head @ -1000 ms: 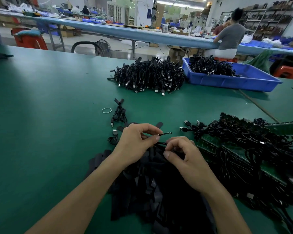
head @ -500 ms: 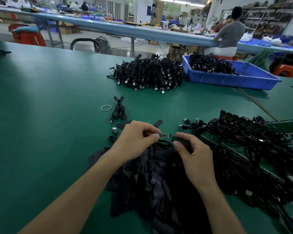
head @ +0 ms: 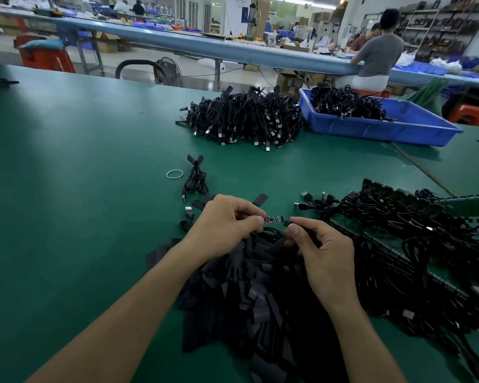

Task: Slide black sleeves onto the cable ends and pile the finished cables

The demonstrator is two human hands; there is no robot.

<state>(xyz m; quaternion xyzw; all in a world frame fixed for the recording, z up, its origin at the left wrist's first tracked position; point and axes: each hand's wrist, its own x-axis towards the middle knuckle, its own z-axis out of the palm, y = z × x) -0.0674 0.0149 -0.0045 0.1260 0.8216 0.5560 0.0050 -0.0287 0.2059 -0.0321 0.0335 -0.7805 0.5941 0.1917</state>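
While the black sleeve heap sat nearest on the desk, the left hand had its grip pinched on a cable's circuit-board end, and the right hand pinched one sleeve beside it. Farther back lay the finished cable pile, next to a blue bin.

Cable pile left of bin.

counter: matt green mat. sleeves: matt black, smooth. blue bin: glossy plastic. finished cable pile: black jackets, shiny metal plugs.
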